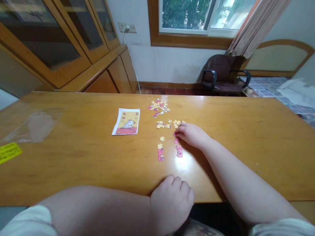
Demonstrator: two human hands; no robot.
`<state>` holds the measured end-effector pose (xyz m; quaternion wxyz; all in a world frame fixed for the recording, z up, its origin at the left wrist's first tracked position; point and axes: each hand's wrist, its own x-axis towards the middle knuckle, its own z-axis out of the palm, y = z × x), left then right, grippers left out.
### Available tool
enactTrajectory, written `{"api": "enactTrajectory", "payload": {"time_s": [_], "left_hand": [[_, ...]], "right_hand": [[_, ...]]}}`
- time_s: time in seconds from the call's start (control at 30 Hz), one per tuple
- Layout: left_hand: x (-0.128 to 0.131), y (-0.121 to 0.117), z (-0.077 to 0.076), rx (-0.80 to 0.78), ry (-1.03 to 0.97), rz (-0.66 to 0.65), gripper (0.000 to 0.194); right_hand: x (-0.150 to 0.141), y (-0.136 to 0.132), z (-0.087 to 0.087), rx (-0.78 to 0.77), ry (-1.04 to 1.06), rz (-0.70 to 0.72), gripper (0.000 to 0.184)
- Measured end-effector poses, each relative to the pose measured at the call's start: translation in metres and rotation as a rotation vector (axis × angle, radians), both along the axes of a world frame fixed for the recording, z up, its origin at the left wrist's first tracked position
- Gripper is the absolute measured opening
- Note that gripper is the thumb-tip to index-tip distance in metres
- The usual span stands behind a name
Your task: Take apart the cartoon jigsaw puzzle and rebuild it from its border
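My right hand reaches over the table, its fingertips pinched together at a small pink jigsaw piece. Just below it lie another pink piece and a joined pink section. To the left, a joined yellow and pink strip has a loose yellow piece above it. Yellow pieces lie beside the fingertips, partly covered by the hand. At the near table edge my left hand rests as a loose fist, knuckles up, with no object showing in it.
A picture card with a white animal lies left of the pieces. Farther back is a pile of mixed pieces, with a yellow group nearer. A clear plastic bag and a yellow label lie at the far left of the table.
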<state>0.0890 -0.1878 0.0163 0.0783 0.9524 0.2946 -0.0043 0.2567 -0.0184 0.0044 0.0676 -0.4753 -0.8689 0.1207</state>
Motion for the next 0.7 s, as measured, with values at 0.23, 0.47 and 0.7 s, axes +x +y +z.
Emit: {"api": "enactTrajectory", "payload": {"time_s": [0.23,0.47,0.7], "left_hand": [[-0.045,0.060,0.042,-0.011,0.093,0.259,0.016],[-0.082,0.111,0.023,-0.183,-0.086,0.509,0.029],[-0.079,0.104,0.021,-0.220,-0.016,0.450,0.039]], "right_hand": [[0.006,0.000,0.001,-0.025,-0.015,0.048,0.023],[0.011,0.001,0.002,-0.056,0.041,0.065,0.021],[0.010,0.000,0.005,-0.063,0.068,0.066,0.019]]}}
